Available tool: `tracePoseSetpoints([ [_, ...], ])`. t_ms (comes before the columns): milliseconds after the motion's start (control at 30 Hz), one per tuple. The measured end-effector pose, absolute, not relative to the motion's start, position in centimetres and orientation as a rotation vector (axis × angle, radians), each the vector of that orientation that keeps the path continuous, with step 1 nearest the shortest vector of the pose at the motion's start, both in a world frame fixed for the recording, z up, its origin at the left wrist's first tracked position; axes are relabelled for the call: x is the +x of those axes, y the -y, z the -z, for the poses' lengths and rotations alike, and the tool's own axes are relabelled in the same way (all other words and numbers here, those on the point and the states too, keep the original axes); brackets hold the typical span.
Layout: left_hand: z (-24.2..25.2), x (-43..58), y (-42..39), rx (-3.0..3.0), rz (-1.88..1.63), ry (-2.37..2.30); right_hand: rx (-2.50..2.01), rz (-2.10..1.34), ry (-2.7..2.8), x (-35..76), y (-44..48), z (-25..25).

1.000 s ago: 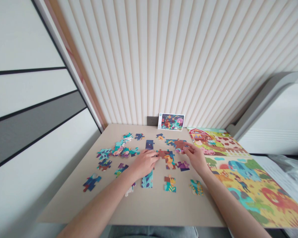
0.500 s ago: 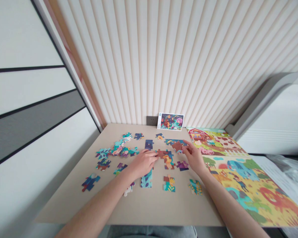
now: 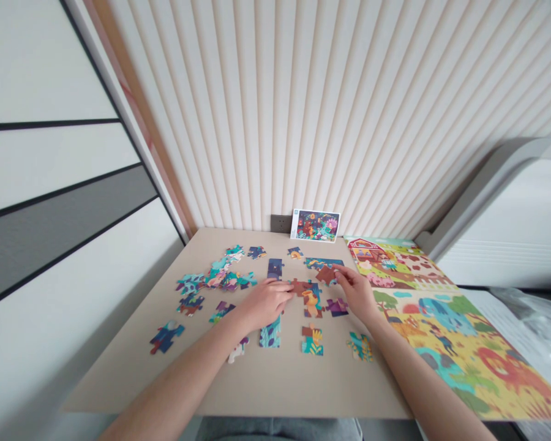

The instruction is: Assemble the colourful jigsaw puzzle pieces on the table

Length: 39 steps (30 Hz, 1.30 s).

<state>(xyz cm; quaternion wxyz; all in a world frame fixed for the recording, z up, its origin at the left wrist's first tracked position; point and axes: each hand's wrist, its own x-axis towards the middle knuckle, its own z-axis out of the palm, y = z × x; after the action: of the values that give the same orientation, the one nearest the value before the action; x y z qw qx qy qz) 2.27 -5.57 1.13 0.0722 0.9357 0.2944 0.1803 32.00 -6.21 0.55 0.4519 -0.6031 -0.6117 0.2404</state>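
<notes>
My right hand pinches a brown puzzle piece at its right edge. That piece is tilted against a blue strip of joined pieces just behind it. My left hand lies palm down, fingers stretched to the right, the tips touching a brown piece. Joined to that one is a section with an orange animal. Under my left hand part of a blue and teal column is hidden; its dark top piece shows beyond my fingers. A purple piece lies below my right fingers.
A picture card leans against the ribbed wall beside a socket. Loose pieces are heaped on the left. Nearer lie a brown-teal piece and a leafy piece. Two finished puzzles, farm and safari, cover the right side.
My right hand has drawn slightly left and down with the brown piece, which has turned a little. The orange animal section has shifted slightly nearer me. My left hand stays in place.
</notes>
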Motion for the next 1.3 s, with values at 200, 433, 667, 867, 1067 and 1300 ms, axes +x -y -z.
tracePoseSetpoints([
  [200,-0.9,2.3,5.7,2.829,-0.514,-0.908,-1.499,-0.556,1.614,32.3,4.9,0.0],
  [433,-1.0,2.4,5.7,2.858,-0.522,-0.891,-1.470,-0.561,1.767,31.6,1.8,-0.7],
  [667,-1.6,2.3,5.8,2.892,-0.504,-0.874,-1.456,-0.561,1.846,29.8,0.1,-0.2],
  [867,-1.9,2.3,5.9,2.899,-0.475,-0.860,-1.458,-0.565,1.857,29.5,-0.1,0.1],
  [1067,-2.0,2.3,5.9,2.892,-0.522,-0.922,-1.451,-0.624,1.832,29.2,0.4,-1.0],
  [1300,-2.0,1.4,5.1,2.762,-0.664,-1.300,-1.354,-0.873,1.932,27.0,4.9,-2.4],
])
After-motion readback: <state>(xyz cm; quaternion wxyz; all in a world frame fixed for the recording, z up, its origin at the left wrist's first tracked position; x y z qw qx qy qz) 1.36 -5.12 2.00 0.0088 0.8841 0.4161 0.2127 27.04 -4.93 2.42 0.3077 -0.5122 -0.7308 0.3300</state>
